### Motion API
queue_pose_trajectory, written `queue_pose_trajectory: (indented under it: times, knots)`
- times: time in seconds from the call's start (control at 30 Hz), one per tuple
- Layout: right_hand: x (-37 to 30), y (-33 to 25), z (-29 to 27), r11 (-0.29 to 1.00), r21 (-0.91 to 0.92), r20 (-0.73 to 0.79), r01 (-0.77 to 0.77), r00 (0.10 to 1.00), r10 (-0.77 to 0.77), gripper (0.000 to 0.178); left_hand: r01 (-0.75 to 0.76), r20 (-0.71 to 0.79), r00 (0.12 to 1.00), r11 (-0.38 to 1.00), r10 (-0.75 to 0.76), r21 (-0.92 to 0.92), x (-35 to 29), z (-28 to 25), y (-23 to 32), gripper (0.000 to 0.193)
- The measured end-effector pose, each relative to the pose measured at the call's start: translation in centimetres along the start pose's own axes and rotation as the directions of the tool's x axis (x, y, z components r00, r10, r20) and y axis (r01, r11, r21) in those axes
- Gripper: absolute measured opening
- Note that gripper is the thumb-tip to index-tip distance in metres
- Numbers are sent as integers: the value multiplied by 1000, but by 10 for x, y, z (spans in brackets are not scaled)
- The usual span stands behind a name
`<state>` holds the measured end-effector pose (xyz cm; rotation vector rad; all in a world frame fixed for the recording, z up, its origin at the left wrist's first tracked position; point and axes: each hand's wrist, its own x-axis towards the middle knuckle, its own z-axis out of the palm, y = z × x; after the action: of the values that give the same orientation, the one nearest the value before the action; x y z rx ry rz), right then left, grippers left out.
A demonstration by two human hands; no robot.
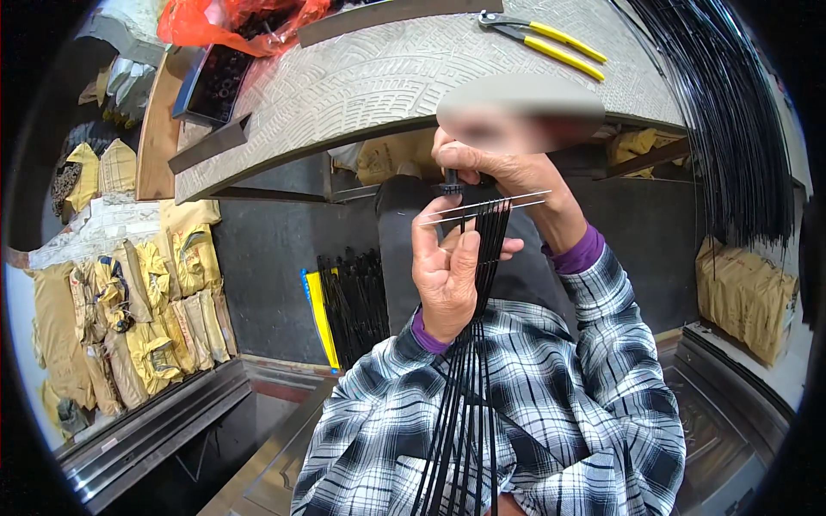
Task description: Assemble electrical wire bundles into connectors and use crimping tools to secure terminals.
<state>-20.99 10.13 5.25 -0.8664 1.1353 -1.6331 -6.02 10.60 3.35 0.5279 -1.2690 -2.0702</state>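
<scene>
My left hand is closed around a bundle of thin black rods that look like umbrella ribs. Their long ends trail down over my shirt front. Across the upper ends runs a thin silver wire, reaching past the bundle on both sides. Just above, my right hand pinches a small dark part with a toothed rim. That part sits close to the left fingertips; whether it touches the rods I cannot tell. A blurred patch hides some of the area beyond the right hand.
On the grey-topped table lie yellow-handled pliers, a red plastic bag and a blue box of small black parts. Black rods hang at the right, above a brown package. Wrapped packages stand left; more black rods are beside my leg.
</scene>
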Motion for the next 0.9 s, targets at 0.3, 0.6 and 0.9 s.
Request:
queue_pose_trajectory:
  times: [0.3,0.6,0.9]
  knots:
    - [3,1,-6,998,-55,52,-10,999,13,15,13,23,1000,1000,-13,-14,0,-1,0,42]
    - [9,10,-3,998,-67,44,4,999,-1,21,5,41,999,1000,-5,1,0,-1,0,44]
    - [10,11,0,998,-5,43,57,997,-57,25,31,16,999,999,-31,-16,1,4,-2,46]
